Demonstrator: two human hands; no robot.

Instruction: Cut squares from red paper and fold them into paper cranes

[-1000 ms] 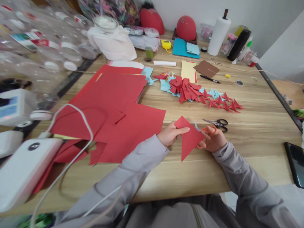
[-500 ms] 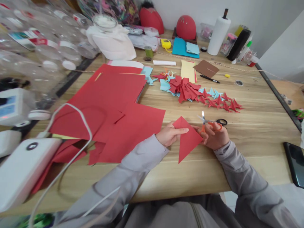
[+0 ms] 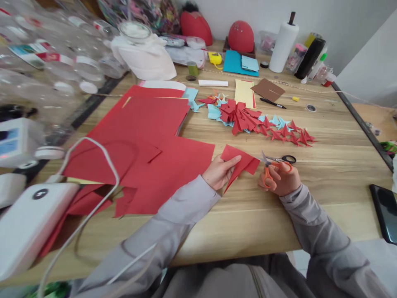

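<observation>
My left hand (image 3: 219,170) pinches a folded piece of red paper (image 3: 238,161), thumb on top, just right of a large red sheet on the desk. One pointed corner of the paper hangs toward me. My right hand (image 3: 283,178) has its fingers in the orange handles of a pair of scissors (image 3: 267,169). Their blades are parted and point up and away, close to the paper's right corner but apart from it. Another pair of scissors with black handles (image 3: 288,159) lies on the desk just behind my right hand.
Large red sheets (image 3: 149,124) cover the left of the desk (image 3: 217,236). Folded red and blue paper pieces (image 3: 245,118) are heaped behind my hands. A white power bank (image 3: 34,223) with a cable lies at front left, a phone (image 3: 384,213) at far right. Plastic bottles (image 3: 62,54) crowd the back left.
The red paper has swung up and away from my right fingers, which let go of it. A flap now shows at its right side. The scissors stay in my right hand.
</observation>
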